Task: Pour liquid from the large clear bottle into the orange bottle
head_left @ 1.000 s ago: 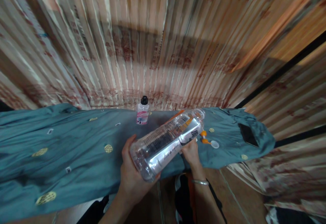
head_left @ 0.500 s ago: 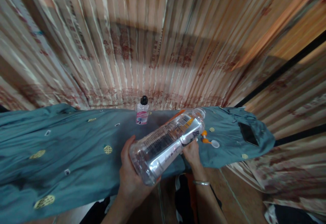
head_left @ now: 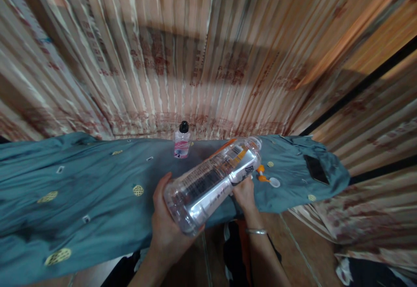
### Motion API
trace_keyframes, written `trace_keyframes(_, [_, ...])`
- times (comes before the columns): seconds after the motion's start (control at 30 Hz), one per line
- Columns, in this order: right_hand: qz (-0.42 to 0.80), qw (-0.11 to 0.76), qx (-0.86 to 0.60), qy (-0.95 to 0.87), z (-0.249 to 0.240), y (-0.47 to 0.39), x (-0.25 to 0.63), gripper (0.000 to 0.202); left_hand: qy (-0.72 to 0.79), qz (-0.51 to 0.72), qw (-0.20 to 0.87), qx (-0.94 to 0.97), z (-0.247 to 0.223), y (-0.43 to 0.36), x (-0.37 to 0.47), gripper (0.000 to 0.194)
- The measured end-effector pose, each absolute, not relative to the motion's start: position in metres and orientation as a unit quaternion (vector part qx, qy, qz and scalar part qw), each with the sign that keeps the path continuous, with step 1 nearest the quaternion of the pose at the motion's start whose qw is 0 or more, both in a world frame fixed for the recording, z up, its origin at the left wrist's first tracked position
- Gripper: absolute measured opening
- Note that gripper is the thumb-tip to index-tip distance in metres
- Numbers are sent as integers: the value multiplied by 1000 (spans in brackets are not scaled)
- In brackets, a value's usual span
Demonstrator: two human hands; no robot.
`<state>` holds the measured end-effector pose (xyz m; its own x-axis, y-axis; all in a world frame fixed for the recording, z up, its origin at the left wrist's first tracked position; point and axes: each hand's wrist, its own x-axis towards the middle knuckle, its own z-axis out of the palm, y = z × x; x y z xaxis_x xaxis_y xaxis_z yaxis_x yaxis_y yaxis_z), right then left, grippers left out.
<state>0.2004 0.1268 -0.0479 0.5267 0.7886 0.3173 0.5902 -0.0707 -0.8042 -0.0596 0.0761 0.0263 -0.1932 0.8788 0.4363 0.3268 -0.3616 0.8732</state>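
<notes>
A large clear plastic bottle point(head_left: 213, 182) with a printed silver, black and orange label is held tilted, its uncapped neck pointing up and to the right. My left hand point(head_left: 172, 226) is wrapped round its base end. Against the underside of the label, close to the neck, is my right hand point(head_left: 245, 193), closed at the bottle; most of its fingers are hidden behind it. Just right of that hand, an orange piece with a white disc point(head_left: 274, 182) lies on the cloth. Farther back stands a small clear bottle point(head_left: 181, 143) with a pink label and black cap.
A teal cloth point(head_left: 107, 174) with pineapple prints covers the long, narrow surface. Near its right end lies a dark phone point(head_left: 316, 168). A pleated, patterned curtain point(head_left: 182, 61) hangs behind, and dark bars point(head_left: 361, 85) cross on the right. Tiled floor point(head_left: 293, 239) shows below.
Both hands keep their hold on the large bottle, which shifts only very slightly left. The whole view moves a few pixels; nothing is let go.
</notes>
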Motion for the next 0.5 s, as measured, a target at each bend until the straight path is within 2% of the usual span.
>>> trace_keyframes(0.3, [139, 498, -736, -437, -43, 127, 196, 88, 509, 578, 263, 581, 23, 75, -60, 112])
trace_keyframes(0.5, [127, 492, -738, -443, -46, 127, 197, 89, 512, 581, 240, 585, 23, 75, -61, 112])
